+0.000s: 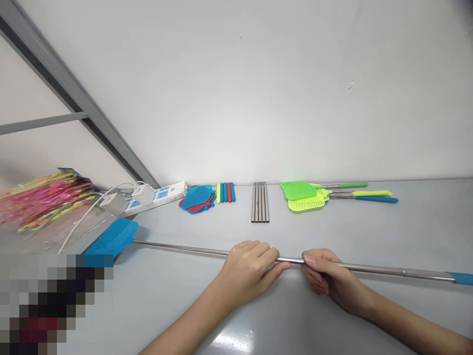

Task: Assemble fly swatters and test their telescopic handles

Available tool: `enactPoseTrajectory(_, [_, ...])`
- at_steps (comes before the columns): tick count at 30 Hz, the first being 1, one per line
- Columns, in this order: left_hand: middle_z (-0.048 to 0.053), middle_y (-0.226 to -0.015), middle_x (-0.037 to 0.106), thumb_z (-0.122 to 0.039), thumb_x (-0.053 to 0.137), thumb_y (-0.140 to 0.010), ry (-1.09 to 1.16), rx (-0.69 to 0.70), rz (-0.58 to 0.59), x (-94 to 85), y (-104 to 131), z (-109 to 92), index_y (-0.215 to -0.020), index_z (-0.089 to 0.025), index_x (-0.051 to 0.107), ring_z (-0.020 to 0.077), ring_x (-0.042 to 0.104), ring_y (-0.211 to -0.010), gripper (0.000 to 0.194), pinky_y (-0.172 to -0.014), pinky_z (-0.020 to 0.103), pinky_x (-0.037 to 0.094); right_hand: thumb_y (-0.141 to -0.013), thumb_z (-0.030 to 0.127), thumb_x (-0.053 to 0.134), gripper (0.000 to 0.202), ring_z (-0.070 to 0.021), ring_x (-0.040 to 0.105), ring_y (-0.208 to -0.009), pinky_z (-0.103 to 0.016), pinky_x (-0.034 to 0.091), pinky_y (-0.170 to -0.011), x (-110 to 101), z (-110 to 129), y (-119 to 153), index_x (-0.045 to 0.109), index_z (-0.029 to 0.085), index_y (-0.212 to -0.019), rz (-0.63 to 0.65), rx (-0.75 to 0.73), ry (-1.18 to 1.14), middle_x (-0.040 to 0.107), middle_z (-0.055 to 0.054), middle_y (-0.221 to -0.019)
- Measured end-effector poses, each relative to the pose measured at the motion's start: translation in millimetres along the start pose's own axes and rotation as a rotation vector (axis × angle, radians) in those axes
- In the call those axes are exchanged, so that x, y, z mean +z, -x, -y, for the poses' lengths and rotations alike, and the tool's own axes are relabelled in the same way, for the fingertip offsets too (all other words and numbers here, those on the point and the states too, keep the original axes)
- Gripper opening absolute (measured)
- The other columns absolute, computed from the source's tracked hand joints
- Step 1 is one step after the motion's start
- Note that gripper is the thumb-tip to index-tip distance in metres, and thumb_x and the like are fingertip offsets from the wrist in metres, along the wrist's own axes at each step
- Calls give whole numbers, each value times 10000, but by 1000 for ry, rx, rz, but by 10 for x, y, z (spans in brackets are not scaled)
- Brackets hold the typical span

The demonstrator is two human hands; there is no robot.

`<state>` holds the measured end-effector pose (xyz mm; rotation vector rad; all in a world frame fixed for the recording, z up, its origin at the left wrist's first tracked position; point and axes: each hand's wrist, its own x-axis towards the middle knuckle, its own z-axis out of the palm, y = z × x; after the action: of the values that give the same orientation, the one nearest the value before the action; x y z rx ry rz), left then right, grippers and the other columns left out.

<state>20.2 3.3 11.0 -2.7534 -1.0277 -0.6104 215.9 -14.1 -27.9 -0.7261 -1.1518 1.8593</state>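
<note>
A long telescopic fly swatter (177,246) stretches across the table in both my hands. Its blue mesh head (114,236) points left, and its blue handle (460,278) runs out of view at the right edge. My left hand (253,271) is wrapped over the thin metal rod near its middle. A short way to the right, my right hand (328,276) grips the same rod between thumb and fingers. Bare rod shows in the small gap between the two hands.
Along the wall lie blue and red swatter heads (197,198), several coloured handles (226,193), several metal tubes (260,202) and swatters with green and yellow heads (305,197). A power strip (162,196) with chargers and a bagged colourful bundle (44,199) sit left. A pixelated patch covers the lower left.
</note>
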Motion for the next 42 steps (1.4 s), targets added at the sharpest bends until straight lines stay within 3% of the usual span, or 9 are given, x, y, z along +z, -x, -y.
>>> enactPoseTrajectory(6, [-17, -585, 525, -414, 444, -828, 16, -141, -8, -45, 63, 268, -688, -169, 526, 97, 452, -530, 293, -521, 218, 304, -771, 276, 466, 349, -76, 242, -363, -242, 154, -392, -53, 16, -15, 355, 172, -458, -114, -71, -223, 244, 48, -382])
enactPoseTrajectory(12, [-14, -577, 516, -452, 466, -804, 14, -206, -25, -120, 91, 436, -693, -168, 543, 99, 450, -530, 314, -532, 217, 309, -741, 264, 486, 313, -82, 261, -370, -245, 163, -395, -51, 43, -15, 373, 170, -465, -107, -97, -267, 254, 41, -397])
enactPoseTrajectory(21, [-20, -542, 497, -358, 442, -842, -44, -78, -77, -52, 104, 272, -679, -169, 543, 92, 435, -503, 269, -489, 213, 282, -815, 324, 430, 342, -79, 260, -396, -242, 194, -411, -49, 29, -23, 402, 165, -514, -51, -31, -245, 288, 40, -446])
enactPoseTrajectory(26, [-22, -576, 507, -325, 400, -865, -8, 1, -16, 17, 57, 114, -733, -177, 543, 95, 431, -511, 245, -475, 222, 277, -849, 322, 429, 389, -77, 290, -416, -243, 193, -435, -49, -5, -4, 393, 156, -499, -9, -7, -44, 320, 35, -430])
enactPoseTrajectory(30, [-17, -611, 521, -348, 375, -872, 10, -17, 49, 5, 31, 131, -762, -182, 538, 100, 446, -540, 257, -502, 224, 297, -841, 320, 444, 374, -75, 280, -407, -241, 183, -429, -44, -3, 0, 412, 155, -507, -30, 2, -65, 316, 40, -420])
enactPoseTrajectory(35, [-3, -654, 548, -410, 371, -860, 48, -143, 139, -125, 50, 329, -764, -182, 539, 113, 492, -608, 299, -555, 222, 332, -807, 296, 453, 351, -77, 266, -378, -244, 176, -406, -64, 24, -20, 402, 163, -486, -109, -47, -240, 281, 43, -406])
enactPoseTrajectory(42, [-11, -631, 549, -473, 455, -792, 69, -336, 125, -329, 181, 774, -737, -176, 558, 108, 491, -582, 319, -548, 215, 337, -766, 266, 453, 300, -82, 262, -371, -250, 174, -399, -93, 63, -16, 385, 173, -488, -174, -80, -360, 257, 42, -411])
